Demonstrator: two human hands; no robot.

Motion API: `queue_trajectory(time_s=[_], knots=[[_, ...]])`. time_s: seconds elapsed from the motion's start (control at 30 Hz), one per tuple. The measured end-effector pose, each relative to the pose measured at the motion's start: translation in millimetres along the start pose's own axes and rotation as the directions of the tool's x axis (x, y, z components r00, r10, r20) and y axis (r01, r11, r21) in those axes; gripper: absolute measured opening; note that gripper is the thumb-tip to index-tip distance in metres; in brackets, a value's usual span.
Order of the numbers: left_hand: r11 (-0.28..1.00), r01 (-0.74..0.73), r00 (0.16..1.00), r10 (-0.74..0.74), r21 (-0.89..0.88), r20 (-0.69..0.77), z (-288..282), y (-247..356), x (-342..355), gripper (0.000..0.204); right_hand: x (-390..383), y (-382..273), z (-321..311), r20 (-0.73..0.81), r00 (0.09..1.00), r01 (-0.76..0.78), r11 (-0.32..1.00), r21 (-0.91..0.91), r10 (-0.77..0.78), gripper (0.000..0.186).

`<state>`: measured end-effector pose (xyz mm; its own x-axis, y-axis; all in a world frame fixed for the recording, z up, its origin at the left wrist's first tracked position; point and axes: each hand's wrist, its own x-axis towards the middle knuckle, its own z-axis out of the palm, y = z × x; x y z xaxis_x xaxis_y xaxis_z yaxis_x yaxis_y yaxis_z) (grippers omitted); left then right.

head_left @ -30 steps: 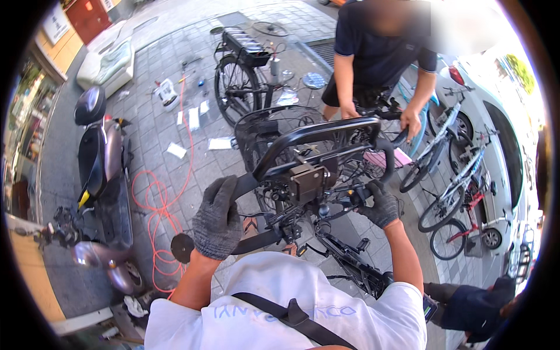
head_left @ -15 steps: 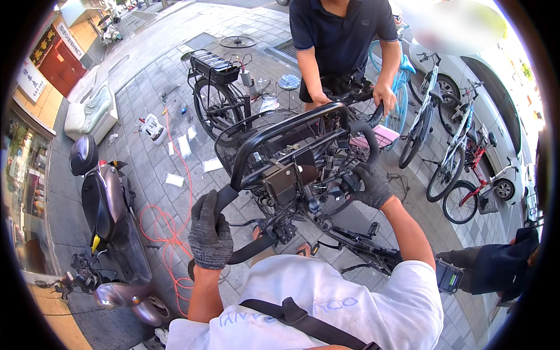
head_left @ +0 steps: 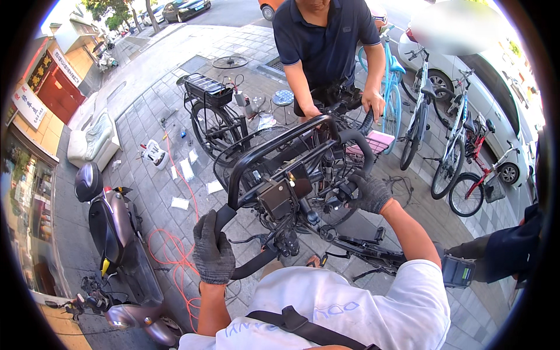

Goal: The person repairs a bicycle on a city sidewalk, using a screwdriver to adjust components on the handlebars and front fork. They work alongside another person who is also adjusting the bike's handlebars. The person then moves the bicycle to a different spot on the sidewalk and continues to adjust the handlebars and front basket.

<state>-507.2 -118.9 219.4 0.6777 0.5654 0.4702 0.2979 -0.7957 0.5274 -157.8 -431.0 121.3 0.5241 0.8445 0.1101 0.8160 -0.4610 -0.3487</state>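
Observation:
A black bicycle with a thick tubular handlebar (head_left: 274, 143) stands right in front of me. My left hand (head_left: 214, 251), in a grey knit glove, is closed at the bar's near left end. Over on the right side, my right hand (head_left: 371, 193) wears the same kind of glove and curls round the bar near its controls. Between the hands sit a dark box (head_left: 279, 200) and a tangle of cables. The bicycle's black frame (head_left: 373, 254) runs back to my right. Beyond it, a person in a dark polo shirt (head_left: 326, 44) has both hands on another handlebar.
A purple scooter (head_left: 111, 227) stands at left, with an orange hose (head_left: 169, 248) on the paving beside it. Farther off are a black rear-rack bicycle (head_left: 213, 119), a pale sofa (head_left: 93, 143) and small white packets (head_left: 186, 169). Several parked bicycles (head_left: 417, 122) and a white car (head_left: 490, 93) line the right.
My view has tilted up slightly, so more of the street shows at the top. Both my hands keep their hold on the handlebar.

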Motion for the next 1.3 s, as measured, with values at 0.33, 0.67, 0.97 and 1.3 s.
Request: queue_trajectory(time_s=[0.33,0.67,0.97,1.3], knots=[[1.000,0.012,1.000,-0.013,0.003,0.009,1.6,1.9,1.2,0.065,-2.4,3.0,-10.7,0.100,0.995,-0.045,0.989,0.141,0.031,0.093],[0.999,0.035,0.999,-0.036,0.009,0.039,3.9,-1.8,-2.3,0.064,18.4,-57.0,-81.6,-0.536,0.788,0.099,0.796,0.597,0.304,0.077],[1.000,-0.015,1.000,0.015,0.003,0.019,6.6,-8.2,-4.4,0.065,40.0,-80.4,-55.5,-0.632,0.647,0.160,0.735,0.659,0.426,0.079],[0.995,-0.077,0.997,0.076,0.065,0.027,3.9,-5.7,-1.6,0.063,44.4,-45.1,-15.1,-0.551,0.613,0.097,0.639,0.763,0.566,0.067]])
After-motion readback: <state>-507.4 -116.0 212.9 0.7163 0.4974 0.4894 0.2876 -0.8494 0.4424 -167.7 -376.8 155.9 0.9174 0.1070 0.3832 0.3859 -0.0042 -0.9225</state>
